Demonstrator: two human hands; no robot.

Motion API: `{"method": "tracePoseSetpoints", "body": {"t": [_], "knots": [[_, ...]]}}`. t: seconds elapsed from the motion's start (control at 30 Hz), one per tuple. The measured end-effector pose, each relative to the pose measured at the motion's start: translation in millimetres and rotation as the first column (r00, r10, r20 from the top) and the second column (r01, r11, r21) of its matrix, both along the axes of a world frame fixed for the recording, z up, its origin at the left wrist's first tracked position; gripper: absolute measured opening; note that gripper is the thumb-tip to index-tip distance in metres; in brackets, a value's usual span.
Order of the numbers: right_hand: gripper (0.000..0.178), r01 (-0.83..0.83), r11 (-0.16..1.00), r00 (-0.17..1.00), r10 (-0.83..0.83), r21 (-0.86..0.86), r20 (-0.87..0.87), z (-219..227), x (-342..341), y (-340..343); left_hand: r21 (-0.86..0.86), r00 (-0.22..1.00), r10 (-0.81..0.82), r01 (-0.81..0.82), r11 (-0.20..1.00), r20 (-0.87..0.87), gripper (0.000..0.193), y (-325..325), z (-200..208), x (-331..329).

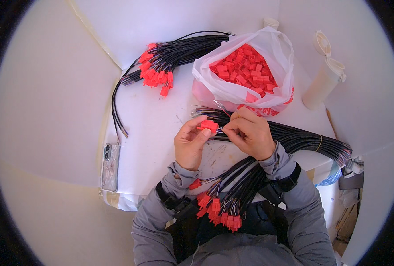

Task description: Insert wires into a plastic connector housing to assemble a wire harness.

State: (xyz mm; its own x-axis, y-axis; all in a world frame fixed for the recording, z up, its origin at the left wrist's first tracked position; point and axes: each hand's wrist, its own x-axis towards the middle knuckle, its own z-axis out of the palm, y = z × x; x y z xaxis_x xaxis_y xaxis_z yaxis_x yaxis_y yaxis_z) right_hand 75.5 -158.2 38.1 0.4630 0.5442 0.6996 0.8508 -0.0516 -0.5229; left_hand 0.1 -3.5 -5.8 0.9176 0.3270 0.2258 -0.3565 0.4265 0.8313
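Between the thumb and fingers of my left hand (189,142) is a red plastic connector (209,126). Close on its right, my right hand (250,133) pinches thin wires (219,130) that run to the connector's end; whether they sit inside it I cannot tell. Beneath my hands lies a bundle of black cables (294,138) with bared coloured ends, tied by a thin band. Across my lap and the table's front edge hangs a second bundle of black cables (243,177), its ends fitted with red connectors (214,208).
A white plastic bag (201,66) full of loose red connectors (246,71) stands behind my hands. Back left lie more black cables (192,48) with red connectors (155,75). A phone (111,166) rests at the table's left edge; a cream bottle (323,84) with a raised lid stands right.
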Motion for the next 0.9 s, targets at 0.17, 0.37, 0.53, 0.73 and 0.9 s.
{"method": "tracePoseSetpoints", "body": {"t": [0.17,0.37,0.53,0.73,0.9], "knots": [[0.012,0.002,1.0,0.999,-0.003,0.025,0.038,-1.5,0.8,-0.7,0.039,1.0,0.008,-0.008,0.999,0.011,0.032,-0.4,1.3,-0.5],[0.011,-0.04,0.999,0.999,0.04,0.021,0.019,-2.7,1.1,-0.6,0.063,1.0,0.023,-0.024,0.998,0.018,0.033,0.0,1.4,-1.0],[0.01,-0.067,0.998,0.997,0.067,0.018,0.027,-6.1,1.2,1.0,0.119,0.998,0.061,-0.06,0.991,-0.007,0.032,-1.3,3.3,-1.8],[0.011,-0.063,0.997,0.997,0.061,0.042,0.049,-6.3,0.7,1.2,0.165,0.999,0.054,-0.052,0.985,-0.005,0.032,-0.8,3.0,-2.4],[0.011,-0.07,0.997,0.997,0.069,0.026,0.043,-5.2,0.3,0.4,0.145,1.0,0.012,-0.008,0.989,-0.025,0.032,-0.3,-3.7,-1.2]]}}
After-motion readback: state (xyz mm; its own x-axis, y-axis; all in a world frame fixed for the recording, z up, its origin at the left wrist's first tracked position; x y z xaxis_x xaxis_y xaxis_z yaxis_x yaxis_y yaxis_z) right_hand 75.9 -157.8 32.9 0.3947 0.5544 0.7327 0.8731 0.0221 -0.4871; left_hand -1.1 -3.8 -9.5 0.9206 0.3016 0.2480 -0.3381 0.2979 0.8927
